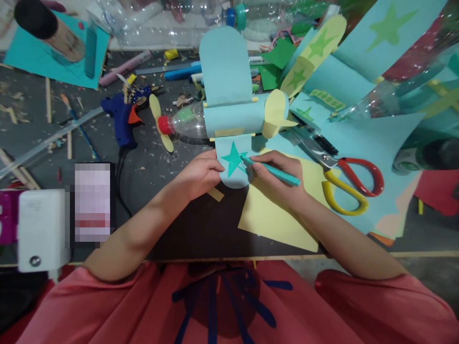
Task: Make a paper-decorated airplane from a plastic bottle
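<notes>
A model plane [236, 118], made from a plastic bottle wrapped in light blue paper, lies on the dark table. It has a red cap [165, 125], a yellow paper propeller [155, 107] and a yellow tail [275, 113]. My left hand [202, 174] pinches the edge of its near wing [247, 179]. On that wing is a teal star [232, 160], filled in, with a second star outline beside it. My right hand [281, 174] grips a teal marker [283, 174], its tip at the outlined star. Beneath my right hand lies yellow paper [272, 224].
Scissors [332, 167] with red and yellow handles lie at right on blue paper. A blue glue gun [124, 119] rests at left, near a phone [92, 203] and a white charger [43, 229]. Plastic bottles [172, 24] line the back; another paper-covered plane [358, 86] stands right.
</notes>
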### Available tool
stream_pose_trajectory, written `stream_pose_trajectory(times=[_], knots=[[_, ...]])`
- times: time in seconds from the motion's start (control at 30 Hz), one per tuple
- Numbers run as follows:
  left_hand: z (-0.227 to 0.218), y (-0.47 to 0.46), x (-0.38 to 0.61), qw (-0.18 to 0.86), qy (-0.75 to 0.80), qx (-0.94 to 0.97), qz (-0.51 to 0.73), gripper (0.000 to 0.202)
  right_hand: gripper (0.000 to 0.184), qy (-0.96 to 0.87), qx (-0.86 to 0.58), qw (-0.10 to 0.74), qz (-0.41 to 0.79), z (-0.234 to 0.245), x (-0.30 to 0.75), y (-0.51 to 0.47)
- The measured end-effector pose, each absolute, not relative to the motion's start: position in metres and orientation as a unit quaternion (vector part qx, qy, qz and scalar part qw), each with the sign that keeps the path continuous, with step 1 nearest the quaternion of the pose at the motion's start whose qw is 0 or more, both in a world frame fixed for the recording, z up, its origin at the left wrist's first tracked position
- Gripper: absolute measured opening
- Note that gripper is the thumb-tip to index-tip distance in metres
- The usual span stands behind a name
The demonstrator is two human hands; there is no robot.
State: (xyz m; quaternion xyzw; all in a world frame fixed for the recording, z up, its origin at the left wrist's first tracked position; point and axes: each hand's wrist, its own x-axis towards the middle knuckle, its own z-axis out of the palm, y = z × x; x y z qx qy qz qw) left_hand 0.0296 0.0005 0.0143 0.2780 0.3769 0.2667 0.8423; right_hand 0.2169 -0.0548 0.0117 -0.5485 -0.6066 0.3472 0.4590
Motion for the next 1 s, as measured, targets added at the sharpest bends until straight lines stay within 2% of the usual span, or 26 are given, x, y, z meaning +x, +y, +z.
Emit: stream_pose_trajectory(times=[0.3,1.0], knots=[[0.016,0.0006,0.0305,0.844,0.375,0.281,0.262,0.039,0.015,-0.606,-0.548,0.458,0.349,0.0108,0.2161,-0.0544],[0.0146,0.0004,0.0314,0.844,0.37,0.284,0.265,0.051,0.02,-0.608,-0.553,0.452,0.347,0.0096,0.2157,-0.0538]])
